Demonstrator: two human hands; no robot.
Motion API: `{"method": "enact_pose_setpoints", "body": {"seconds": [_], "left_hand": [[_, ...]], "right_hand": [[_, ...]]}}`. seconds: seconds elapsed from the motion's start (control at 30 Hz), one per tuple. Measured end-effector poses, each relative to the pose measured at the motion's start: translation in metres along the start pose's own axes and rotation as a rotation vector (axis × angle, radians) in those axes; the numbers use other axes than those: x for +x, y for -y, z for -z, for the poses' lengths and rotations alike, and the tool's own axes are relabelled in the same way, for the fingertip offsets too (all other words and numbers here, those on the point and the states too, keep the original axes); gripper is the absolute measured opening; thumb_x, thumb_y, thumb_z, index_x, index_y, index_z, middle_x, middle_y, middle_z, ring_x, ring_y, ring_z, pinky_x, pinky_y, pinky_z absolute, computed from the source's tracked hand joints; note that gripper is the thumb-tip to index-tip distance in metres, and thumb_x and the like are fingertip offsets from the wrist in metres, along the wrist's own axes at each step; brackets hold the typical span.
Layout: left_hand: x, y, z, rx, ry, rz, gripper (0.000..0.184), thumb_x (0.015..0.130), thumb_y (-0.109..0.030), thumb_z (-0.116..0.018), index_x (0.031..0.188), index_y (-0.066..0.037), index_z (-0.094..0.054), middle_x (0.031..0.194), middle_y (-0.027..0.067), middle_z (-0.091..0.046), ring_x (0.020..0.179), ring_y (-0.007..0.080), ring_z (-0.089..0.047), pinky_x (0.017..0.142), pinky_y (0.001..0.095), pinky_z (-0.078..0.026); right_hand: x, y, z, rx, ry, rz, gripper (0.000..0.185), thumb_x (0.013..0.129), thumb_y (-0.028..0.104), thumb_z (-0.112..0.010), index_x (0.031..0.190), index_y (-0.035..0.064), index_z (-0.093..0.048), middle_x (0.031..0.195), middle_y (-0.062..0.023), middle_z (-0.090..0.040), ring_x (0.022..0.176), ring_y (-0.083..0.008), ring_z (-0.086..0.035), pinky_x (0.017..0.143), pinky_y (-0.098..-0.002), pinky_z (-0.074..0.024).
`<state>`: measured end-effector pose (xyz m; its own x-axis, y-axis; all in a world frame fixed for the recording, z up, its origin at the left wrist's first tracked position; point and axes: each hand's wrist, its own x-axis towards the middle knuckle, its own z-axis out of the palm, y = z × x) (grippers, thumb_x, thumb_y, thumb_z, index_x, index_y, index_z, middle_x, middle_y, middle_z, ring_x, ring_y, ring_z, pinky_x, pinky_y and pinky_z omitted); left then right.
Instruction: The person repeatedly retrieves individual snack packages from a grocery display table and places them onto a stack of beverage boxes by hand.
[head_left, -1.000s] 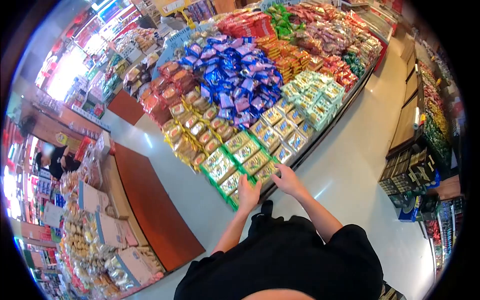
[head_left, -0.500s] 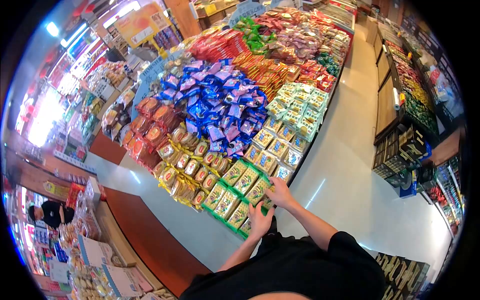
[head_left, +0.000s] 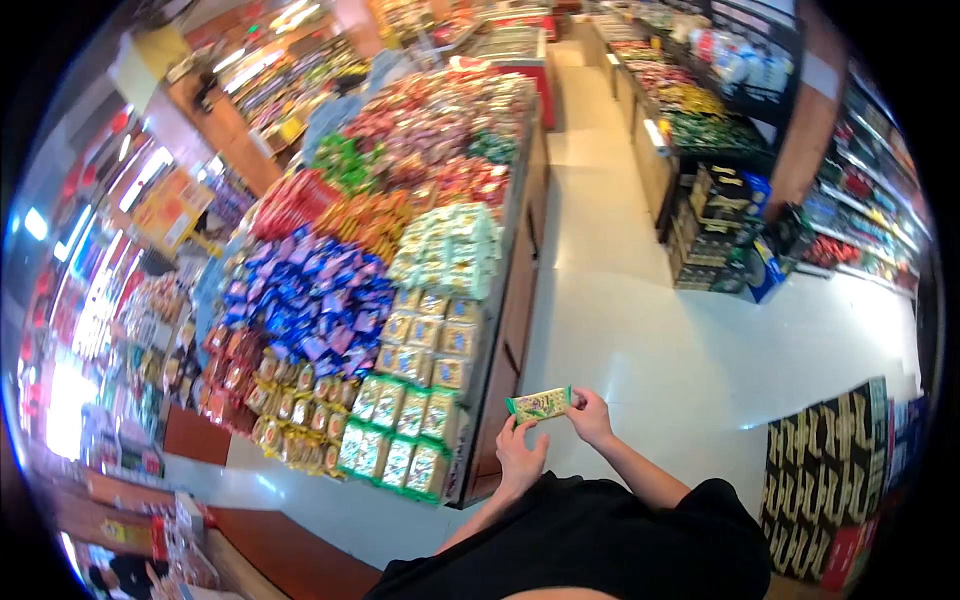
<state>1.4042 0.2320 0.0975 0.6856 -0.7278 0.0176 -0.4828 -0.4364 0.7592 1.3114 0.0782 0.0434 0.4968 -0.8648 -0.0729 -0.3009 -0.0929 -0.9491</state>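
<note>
A small flat snack packet (head_left: 540, 404), pale yellow-green with bright green ends, is held up over the aisle floor. My right hand (head_left: 591, 416) pinches it by its right end. Just below the packet's left end is my left hand (head_left: 520, 458), thumb and fingers apart; whether its fingertips touch the wrapper I cannot tell. Rows of similar green-edged packets (head_left: 387, 432) lie at the near corner of the display, left of both hands.
The display stand's wooden side (head_left: 510, 350) borders the aisle. Blue and purple packets (head_left: 310, 295) are heaped further back. Patterned black cartons (head_left: 822, 475) stand at lower right, and more dark boxes (head_left: 700, 235) beside the far shelf. Another person (head_left: 130, 577) is at lower left.
Both hands have come away from the green-edged rows, and one packet is now in my right hand above the aisle. The view has swung to the right.
</note>
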Motion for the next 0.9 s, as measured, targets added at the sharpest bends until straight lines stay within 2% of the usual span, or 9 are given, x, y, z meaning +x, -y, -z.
{"method": "enact_pose_setpoints", "body": {"seconds": [0.13, 0.33, 0.43, 0.53, 0.57, 0.63, 0.73, 0.8, 0.9], "left_hand": [[-0.026, -0.047, -0.077, -0.031, 0.132, -0.222, 0.037, 0.08, -0.025, -0.071, 0.112, -0.008, -0.062, 0.135, 0.0244, -0.043, 0.123, 0.0398, -0.041, 0.102, 0.0486, -0.035], [-0.072, -0.135, -0.183, -0.088, 0.381, -0.513, 0.032, 0.081, -0.02, -0.071, 0.109, -0.006, -0.061, 0.133, 0.0246, -0.044, 0.121, 0.0409, -0.044, 0.102, 0.0463, -0.038], [-0.095, -0.182, -0.227, -0.228, 0.599, -0.494, 0.031, 0.081, -0.018, -0.072, 0.107, -0.006, -0.061, 0.13, 0.0218, -0.044, 0.123, 0.0389, -0.044, 0.101, 0.0455, -0.039], [-0.116, -0.223, -0.264, -0.172, 0.702, -0.681, 0.03, 0.081, -0.019, -0.07, 0.107, -0.006, -0.06, 0.132, 0.0266, -0.039, 0.118, 0.0434, -0.047, 0.095, 0.0457, -0.045], [-0.116, -0.234, -0.283, -0.075, 0.77, -0.832, 0.031, 0.08, -0.019, -0.07, 0.107, -0.006, -0.059, 0.131, 0.0262, -0.038, 0.117, 0.0429, -0.047, 0.093, 0.0456, -0.046], [-0.129, -0.258, -0.304, -0.057, 0.878, -0.87, 0.032, 0.08, -0.019, -0.071, 0.106, -0.006, -0.058, 0.128, 0.0252, -0.039, 0.116, 0.0424, -0.048, 0.092, 0.0457, -0.047], [-0.152, -0.292, -0.352, 0.016, 1.039, -0.875, 0.032, 0.08, -0.021, -0.071, 0.106, -0.007, -0.058, 0.125, 0.0233, -0.041, 0.114, 0.0416, -0.048, 0.09, 0.0459, -0.047], [-0.167, -0.316, -0.383, 0.085, 1.123, -0.873, 0.031, 0.081, -0.021, -0.07, 0.106, -0.008, -0.058, 0.124, 0.0231, -0.042, 0.115, 0.0413, -0.048, 0.089, 0.0459, -0.047], [-0.196, -0.35, -0.446, 0.077, 1.202, -0.975, 0.031, 0.082, -0.022, -0.069, 0.106, -0.006, -0.057, 0.122, 0.0225, -0.044, 0.112, 0.0403, -0.05, 0.089, 0.0457, -0.047]], "right_hand": [[-0.039, -0.049, 0.109, 0.158, -0.081, -0.194, 0.033, 0.076, 0.005, -0.069, 0.106, -0.0057, -0.061, 0.073, -0.0026, -0.059, 0.064, -0.0093, -0.054, 0.056, -0.0259, -0.0457], [-0.129, -0.113, 0.249, 0.19, -0.494, -0.184, 0.027, 0.077, 0.002, -0.068, 0.103, -0.0024, -0.061, 0.08, -0.0036, -0.062, 0.067, -0.0084, -0.055, 0.059, -0.0248, -0.0466], [-0.176, -0.107, 0.308, 0.243, -0.677, -0.213, 0.024, 0.078, 0.002, -0.067, 0.101, -0.0017, -0.06, 0.085, -0.0053, -0.064, 0.068, -0.0089, -0.056, 0.061, -0.0249, -0.048], [-0.212, -0.115, 0.347, 0.268, -0.819, -0.254, 0.027, 0.077, 0.001, -0.067, 0.103, -0.0022, -0.06, 0.091, -0.0094, -0.067, 0.072, -0.0158, -0.064, 0.068, -0.0296, -0.0521], [-0.231, -0.123, 0.35, 0.288, -0.944, -0.266, 0.027, 0.077, 0.001, -0.067, 0.103, -0.0024, -0.06, 0.091, -0.009, -0.067, 0.072, -0.0152, -0.063, 0.067, -0.0291, -0.0518], [-0.248, -0.147, 0.364, 0.301, -1.054, -0.236, 0.027, 0.079, 0.001, -0.066, 0.105, -0.0028, -0.059, 0.091, -0.0081, -0.066, 0.072, -0.0141, -0.062, 0.066, -0.0281, -0.0512], [-0.28, -0.14, 0.4, 0.392, -1.095, -0.408, 0.032, 0.079, 0.002, -0.067, 0.108, -0.003, -0.057, 0.094, -0.01, -0.066, 0.075, -0.0167, -0.064, 0.068, -0.0302, -0.0527], [-0.291, -0.184, 0.411, 0.243, -1.181, -0.406, 0.04, 0.078, 0.008, -0.071, 0.112, -0.0028, -0.055, 0.097, -0.0131, -0.066, 0.077, -0.0198, -0.065, 0.07, -0.0318, -0.0535], [-0.314, -0.199, 0.457, 0.131, -1.292, -0.455, 0.041, 0.077, 0.013, -0.073, 0.112, -0.0015, -0.055, 0.095, -0.0141, -0.065, 0.079, -0.0224, -0.066, 0.071, -0.0332, -0.0536]]}}
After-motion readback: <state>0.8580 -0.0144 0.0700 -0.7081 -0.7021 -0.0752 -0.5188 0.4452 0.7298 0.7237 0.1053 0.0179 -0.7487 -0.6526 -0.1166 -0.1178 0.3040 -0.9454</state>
